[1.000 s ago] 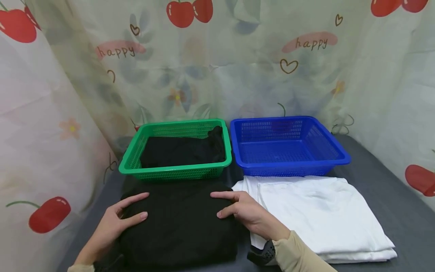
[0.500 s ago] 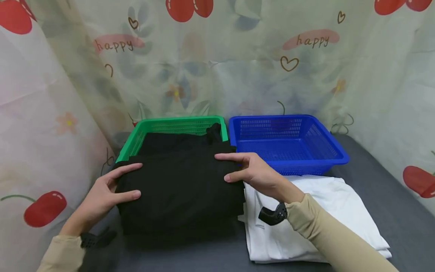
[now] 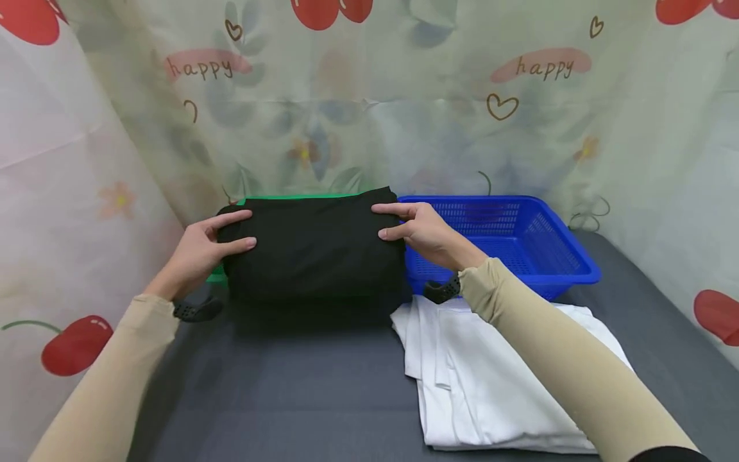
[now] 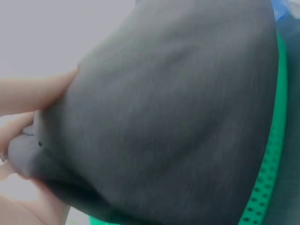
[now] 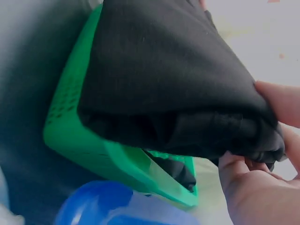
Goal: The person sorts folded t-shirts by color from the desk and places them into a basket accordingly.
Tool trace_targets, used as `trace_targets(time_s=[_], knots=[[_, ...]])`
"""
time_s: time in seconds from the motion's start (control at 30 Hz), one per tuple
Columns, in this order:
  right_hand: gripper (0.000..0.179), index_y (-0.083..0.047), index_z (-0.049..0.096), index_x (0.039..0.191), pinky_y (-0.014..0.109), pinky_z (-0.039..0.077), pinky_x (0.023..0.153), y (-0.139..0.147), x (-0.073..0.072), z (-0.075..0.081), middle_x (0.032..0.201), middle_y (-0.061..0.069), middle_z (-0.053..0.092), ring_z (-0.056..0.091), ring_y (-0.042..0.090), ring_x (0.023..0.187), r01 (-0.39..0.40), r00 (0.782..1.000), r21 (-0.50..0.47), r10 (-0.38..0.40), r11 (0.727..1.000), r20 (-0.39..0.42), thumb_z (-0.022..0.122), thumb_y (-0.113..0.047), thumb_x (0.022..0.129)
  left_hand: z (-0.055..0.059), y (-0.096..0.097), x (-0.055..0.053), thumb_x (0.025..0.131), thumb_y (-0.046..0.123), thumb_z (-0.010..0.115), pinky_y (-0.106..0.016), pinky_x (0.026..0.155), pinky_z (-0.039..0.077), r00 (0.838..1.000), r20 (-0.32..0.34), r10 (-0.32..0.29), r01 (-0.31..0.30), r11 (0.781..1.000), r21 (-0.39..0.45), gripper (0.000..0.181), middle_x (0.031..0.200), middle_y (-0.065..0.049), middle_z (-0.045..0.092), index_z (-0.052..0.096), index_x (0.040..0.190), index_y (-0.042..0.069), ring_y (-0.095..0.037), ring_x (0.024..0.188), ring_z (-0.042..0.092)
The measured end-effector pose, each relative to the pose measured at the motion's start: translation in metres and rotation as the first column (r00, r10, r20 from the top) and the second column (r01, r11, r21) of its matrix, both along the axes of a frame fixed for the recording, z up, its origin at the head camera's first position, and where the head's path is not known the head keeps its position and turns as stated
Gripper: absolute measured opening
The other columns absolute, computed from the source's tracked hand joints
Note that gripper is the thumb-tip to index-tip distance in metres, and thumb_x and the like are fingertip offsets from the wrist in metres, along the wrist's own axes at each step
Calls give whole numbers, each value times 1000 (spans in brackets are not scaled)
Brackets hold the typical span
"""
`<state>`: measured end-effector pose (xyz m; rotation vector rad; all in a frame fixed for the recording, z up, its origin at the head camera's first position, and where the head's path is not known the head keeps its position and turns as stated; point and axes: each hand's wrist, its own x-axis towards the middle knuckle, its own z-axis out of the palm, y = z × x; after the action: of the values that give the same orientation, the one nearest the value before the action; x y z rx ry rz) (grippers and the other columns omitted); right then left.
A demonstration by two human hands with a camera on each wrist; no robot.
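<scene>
A folded black garment point(image 3: 317, 250) hangs between my two hands, over the green basket point(image 5: 84, 117). My left hand point(image 3: 199, 247) grips its left end, thumb on the near face and other fingers curled round the side. At the opposite end my right hand point(image 3: 430, 234) holds it likewise; in the right wrist view the fingers reach under the folded layers. From the head the bundle hides most of the green basket. Another black cloth point(image 5: 176, 171) shows inside that basket in the right wrist view.
Right of the green basket stands a blue basket point(image 3: 502, 244) with nothing in it. A stack of folded white cloth point(image 3: 479, 385) lies in front of it, partly under my right forearm. Dark grey cloth point(image 3: 277, 398) covers the table, and a printed curtain point(image 3: 369, 128) hangs behind.
Both hands have lifted the black garment off the table and carried it forward and up over the green basket. The white stack and blue basket stay in place.
</scene>
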<state>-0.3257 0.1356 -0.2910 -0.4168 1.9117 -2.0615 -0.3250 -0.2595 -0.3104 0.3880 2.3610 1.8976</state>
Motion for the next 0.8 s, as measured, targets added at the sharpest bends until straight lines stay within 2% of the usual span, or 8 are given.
trace_targets(time_s=[0.17, 0.27, 0.4, 0.53, 0.6, 0.67, 0.73, 0.8], knots=[[59, -7, 52, 143, 39, 40, 104, -13, -30, -1, 146, 8, 43, 53, 24, 123, 31, 999, 59, -33, 998, 34, 62, 15, 88, 8, 2, -34, 91, 22, 74, -34, 92, 50, 1000, -3, 24, -25, 993, -118, 66, 154, -7, 31, 44, 150, 19, -25, 126, 48], [63, -6, 49, 145, 39, 43, 101, -22, -44, -2, 145, 13, 44, 51, 27, 125, 39, 999, 128, -42, 991, 19, 60, 18, 87, 13, 3, -53, 93, 19, 71, -41, 97, 45, 999, -24, 38, -43, 967, -253, 66, 157, -11, 26, 41, 152, 18, -29, 130, 42], [66, -7, 48, 146, 38, 47, 96, -31, -56, -4, 149, 14, 37, 49, 28, 126, 64, 997, 335, -50, 940, -51, 59, 18, 86, 14, 9, -70, 94, 10, 69, -51, 101, 40, 1000, -11, 9, -13, 929, -369, 68, 157, -17, 22, 37, 154, 16, -37, 132, 38], [65, -6, 50, 144, 34, 48, 86, -36, -62, -7, 153, 14, 31, 50, 28, 120, 73, 994, 533, -17, 843, -109, 63, 16, 85, 11, 15, -76, 92, 4, 68, -54, 101, 39, 999, 24, -43, 49, 884, -465, 70, 156, -23, 22, 36, 153, 11, -41, 132, 37], [64, -6, 50, 144, 33, 46, 82, -38, -63, -9, 154, 15, 30, 50, 27, 118, 76, 992, 579, -4, 812, -124, 63, 15, 85, 9, 18, -78, 92, 2, 68, -54, 100, 40, 998, 25, -56, 61, 865, -497, 70, 155, -23, 23, 35, 153, 9, -41, 132, 36], [64, -5, 48, 146, 34, 45, 84, -40, -64, -12, 156, 15, 27, 47, 28, 123, 75, 991, 594, 6, 801, -132, 63, 14, 86, 8, 19, -79, 92, 1, 66, -55, 102, 38, 998, 20, -60, 62, 862, -503, 70, 156, -23, 21, 33, 154, 9, -41, 135, 32], [66, -5, 44, 147, 35, 46, 91, -43, -66, -14, 156, 15, 27, 41, 28, 131, 69, 991, 591, 15, 804, -137, 63, 13, 87, 10, 19, -79, 95, 3, 64, -57, 104, 34, 998, 16, -64, 63, 867, -494, 68, 158, -22, 18, 32, 155, 9, -41, 139, 26], [66, -4, 42, 149, 38, 45, 97, -45, -67, -13, 156, 17, 27, 34, 29, 138, 59, 990, 587, 27, 807, -138, 63, 11, 88, 13, 18, -77, 98, 7, 61, -58, 106, 30, 997, 16, -78, 76, 858, -508, 64, 159, -21, 17, 32, 154, 7, -41, 142, 19]])
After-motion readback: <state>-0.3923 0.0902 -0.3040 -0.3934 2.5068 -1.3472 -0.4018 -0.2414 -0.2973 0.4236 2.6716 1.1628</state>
